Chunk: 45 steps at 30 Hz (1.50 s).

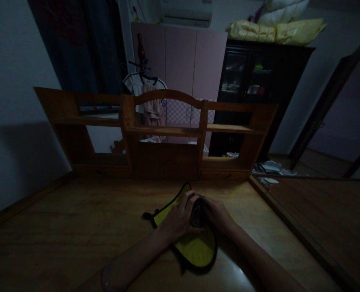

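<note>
A yellow pouch with black trim lies flat on the wooden desk in front of me. Both my hands meet above it around a small dark object that I cannot make out in the dim light. My left hand curls its fingers over the object's left side. From the right, my right hand closes on the same object. The pouch's far end shows past my left hand, and its near end lies between my forearms.
A wooden shelf unit stands along the desk's far edge. Behind it are a pink wardrobe, hanging clothes and a dark glass cabinet with bedding on top. A lower wooden surface adjoins on the right.
</note>
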Available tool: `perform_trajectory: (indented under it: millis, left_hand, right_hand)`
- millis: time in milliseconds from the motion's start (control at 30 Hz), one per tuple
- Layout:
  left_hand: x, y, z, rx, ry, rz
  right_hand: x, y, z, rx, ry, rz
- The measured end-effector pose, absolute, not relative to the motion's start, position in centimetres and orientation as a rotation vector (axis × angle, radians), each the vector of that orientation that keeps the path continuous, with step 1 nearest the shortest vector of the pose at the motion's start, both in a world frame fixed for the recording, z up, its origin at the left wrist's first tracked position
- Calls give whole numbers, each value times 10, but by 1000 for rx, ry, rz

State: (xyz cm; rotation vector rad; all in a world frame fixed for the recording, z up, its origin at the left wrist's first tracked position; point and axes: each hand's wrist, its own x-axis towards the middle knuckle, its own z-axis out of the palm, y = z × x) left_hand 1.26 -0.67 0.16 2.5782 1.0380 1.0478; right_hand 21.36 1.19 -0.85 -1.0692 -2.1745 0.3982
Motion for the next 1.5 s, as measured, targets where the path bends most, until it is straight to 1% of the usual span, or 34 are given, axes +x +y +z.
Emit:
perform_trajectory:
  millis: [200, 433, 533, 767, 900, 1067, 1500]
  left_hand:
    - [10, -3, 1, 2707, 1006, 1129]
    - [9, 1, -2, 2690, 892, 1298]
    - [9, 0, -1, 2660, 924, 1333]
    - [10, 0, -3, 2625, 1205, 1203]
    - [9, 1, -3, 2620, 1197, 1129]
    - [9, 1, -3, 2604, 1184, 1056]
    - [4, 13, -11, 2708, 1116, 1165]
  right_hand:
    - [214, 11, -13, -1138, -2205, 157]
    - [208, 2, -4, -1190, -2095, 161]
    - [207, 1, -3, -1185, -2076, 157]
    - [212, 6, -8, -1232, -2060, 109]
    - [214, 7, -6, -1281, -2038, 59]
    - [214, 10, -7, -1313, -1970, 95]
    - [211, 4, -4, -1236, -2006, 207]
